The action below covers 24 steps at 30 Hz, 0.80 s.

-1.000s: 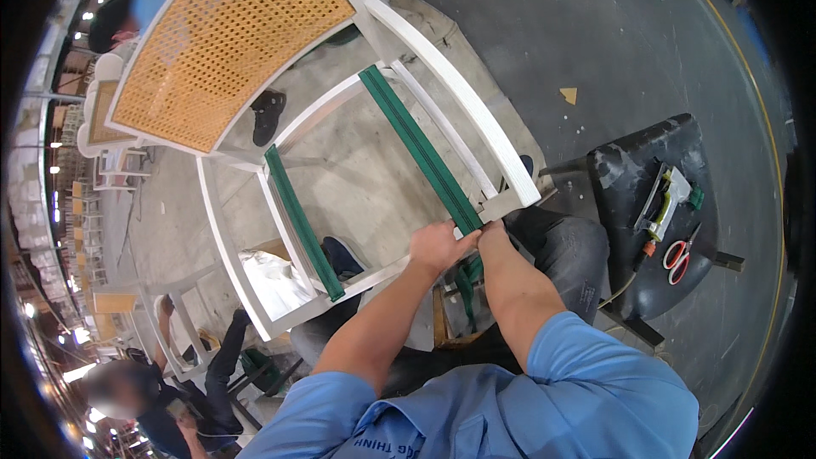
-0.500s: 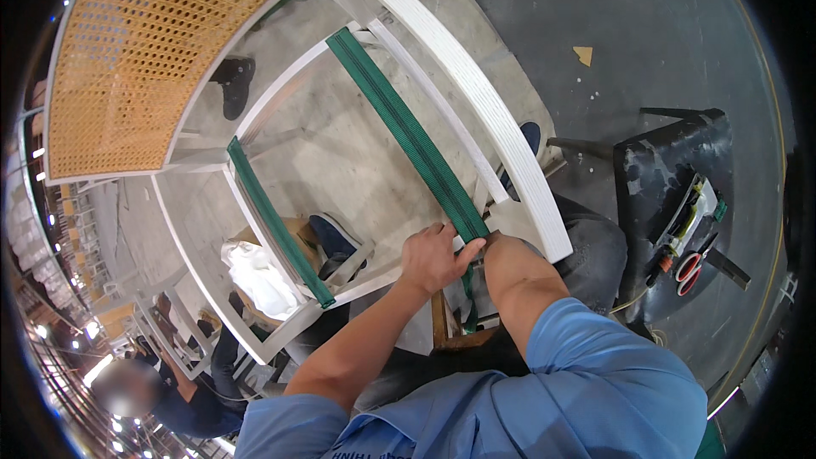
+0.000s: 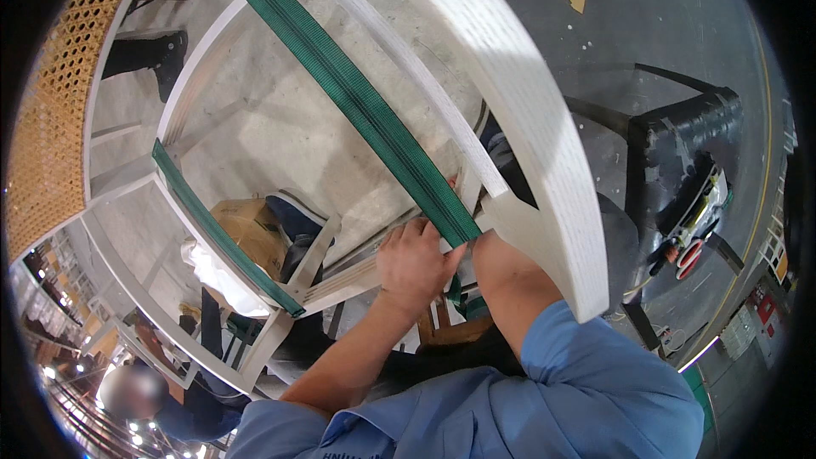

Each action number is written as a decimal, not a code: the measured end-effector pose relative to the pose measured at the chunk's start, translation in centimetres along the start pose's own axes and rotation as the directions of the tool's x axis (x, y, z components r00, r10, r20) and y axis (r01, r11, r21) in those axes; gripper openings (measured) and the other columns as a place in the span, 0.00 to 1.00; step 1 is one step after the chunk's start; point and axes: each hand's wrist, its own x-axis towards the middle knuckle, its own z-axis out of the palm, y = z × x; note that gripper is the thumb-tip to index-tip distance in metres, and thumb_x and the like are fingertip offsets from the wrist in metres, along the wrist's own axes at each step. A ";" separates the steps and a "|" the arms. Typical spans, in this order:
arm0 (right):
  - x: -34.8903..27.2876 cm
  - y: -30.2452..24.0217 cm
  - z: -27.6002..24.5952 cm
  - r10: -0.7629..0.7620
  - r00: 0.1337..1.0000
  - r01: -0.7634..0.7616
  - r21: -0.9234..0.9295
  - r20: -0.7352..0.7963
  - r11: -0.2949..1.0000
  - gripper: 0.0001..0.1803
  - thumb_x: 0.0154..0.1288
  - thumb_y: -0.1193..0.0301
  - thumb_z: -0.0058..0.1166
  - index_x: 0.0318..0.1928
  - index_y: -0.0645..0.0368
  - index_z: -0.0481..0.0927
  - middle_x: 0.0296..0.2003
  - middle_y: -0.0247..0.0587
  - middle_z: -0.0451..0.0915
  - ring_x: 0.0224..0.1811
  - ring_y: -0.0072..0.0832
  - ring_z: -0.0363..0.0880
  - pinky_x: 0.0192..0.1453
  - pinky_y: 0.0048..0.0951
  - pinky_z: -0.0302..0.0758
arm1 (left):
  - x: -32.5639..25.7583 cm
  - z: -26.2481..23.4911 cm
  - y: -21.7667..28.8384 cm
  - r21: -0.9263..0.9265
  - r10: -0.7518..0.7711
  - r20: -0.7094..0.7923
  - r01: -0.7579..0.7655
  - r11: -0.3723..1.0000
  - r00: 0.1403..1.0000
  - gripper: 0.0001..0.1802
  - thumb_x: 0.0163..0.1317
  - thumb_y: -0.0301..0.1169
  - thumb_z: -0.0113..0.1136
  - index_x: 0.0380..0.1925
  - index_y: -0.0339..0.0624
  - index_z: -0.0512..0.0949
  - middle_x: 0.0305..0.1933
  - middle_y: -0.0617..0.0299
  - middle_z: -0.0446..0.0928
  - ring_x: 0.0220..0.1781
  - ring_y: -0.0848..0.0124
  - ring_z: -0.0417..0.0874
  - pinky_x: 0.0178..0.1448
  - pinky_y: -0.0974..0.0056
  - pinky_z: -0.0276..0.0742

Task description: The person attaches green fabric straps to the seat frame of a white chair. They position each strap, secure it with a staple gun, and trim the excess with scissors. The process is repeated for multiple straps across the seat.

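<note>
A white wooden chair frame lies in front of me, with a green webbing strap stretched across its seat opening. At the strap's near end, my left hand is closed over the frame's near rail, its thumb against the webbing. Below the rail a loose green tail hangs down. My right forearm reaches to the same end of the strap; the right hand is hidden beneath it, so its fingers do not show. A second green strap runs along the frame's left side.
Woven cane fills the backrest at the far left. A black stool on the right carries red-handled scissors and other tools. Beyond the left strap are a cardboard box and white wrapping. Another person sits at lower left.
The chair frame appears larger and shifted in view, its cane back farther left and its right rail closer. Both arms stay at the strap's near end.
</note>
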 end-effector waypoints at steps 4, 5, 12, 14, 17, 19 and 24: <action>0.5 0.2 0.0 -0.010 1.000 0.009 0.038 0.010 0.999 0.23 0.78 0.60 0.38 0.55 0.61 0.82 0.54 0.48 0.84 0.56 0.49 0.82 0.55 0.58 0.78 | 0.3 -0.3 -0.1 -0.014 -0.006 0.019 0.007 1.000 1.000 0.20 0.54 0.49 0.74 0.38 0.48 0.84 0.37 0.55 0.84 0.37 0.54 0.88 0.42 0.52 0.84; 0.6 0.0 0.0 -0.023 1.000 0.022 0.051 0.014 0.998 0.23 0.78 0.60 0.38 0.54 0.61 0.82 0.54 0.48 0.84 0.56 0.49 0.82 0.55 0.58 0.78 | 0.3 -0.3 -0.1 -0.025 -0.019 0.030 0.020 1.000 0.999 0.20 0.54 0.49 0.74 0.37 0.48 0.84 0.36 0.56 0.83 0.38 0.55 0.87 0.42 0.52 0.84; 1.1 0.5 0.5 -0.031 0.999 0.031 0.014 0.038 0.999 0.23 0.77 0.60 0.39 0.53 0.62 0.83 0.53 0.50 0.84 0.55 0.49 0.83 0.55 0.56 0.78 | 0.1 -0.5 0.1 0.032 -0.074 0.113 0.071 0.997 0.991 0.22 0.56 0.49 0.73 0.39 0.43 0.84 0.38 0.54 0.83 0.40 0.56 0.87 0.45 0.54 0.83; 1.4 0.8 0.7 -0.035 0.999 0.034 0.009 0.037 0.999 0.23 0.77 0.60 0.39 0.53 0.62 0.83 0.52 0.50 0.84 0.55 0.49 0.83 0.55 0.56 0.79 | 0.3 -1.0 -0.6 -0.151 -0.016 0.200 0.047 0.987 0.980 0.23 0.59 0.47 0.71 0.44 0.39 0.83 0.43 0.51 0.83 0.45 0.59 0.87 0.49 0.56 0.82; 1.9 1.2 1.2 -0.025 0.999 0.024 0.020 0.037 1.000 0.23 0.77 0.61 0.40 0.52 0.63 0.84 0.52 0.50 0.85 0.55 0.49 0.83 0.55 0.55 0.79 | 1.9 -3.5 -4.0 -0.693 0.054 0.401 0.265 0.671 0.914 0.25 0.64 0.42 0.68 0.53 0.34 0.80 0.51 0.49 0.83 0.54 0.63 0.85 0.57 0.59 0.79; 2.2 1.2 1.6 -0.022 0.999 0.021 0.027 0.045 0.999 0.23 0.77 0.61 0.40 0.52 0.63 0.84 0.51 0.51 0.85 0.55 0.49 0.84 0.55 0.55 0.79 | 4.3 -4.6 -5.4 -0.665 -0.047 0.737 0.736 0.129 0.674 0.25 0.67 0.37 0.64 0.59 0.32 0.77 0.56 0.47 0.82 0.60 0.65 0.83 0.62 0.60 0.77; 2.7 1.1 2.1 -0.008 0.999 0.006 0.034 0.045 0.999 0.22 0.77 0.61 0.41 0.51 0.64 0.84 0.51 0.51 0.85 0.54 0.49 0.84 0.55 0.54 0.80 | 8.5 -2.7 -2.1 -0.165 -0.046 0.979 0.900 0.403 0.201 0.22 0.73 0.36 0.56 0.61 0.33 0.75 0.58 0.46 0.80 0.60 0.58 0.82 0.64 0.54 0.80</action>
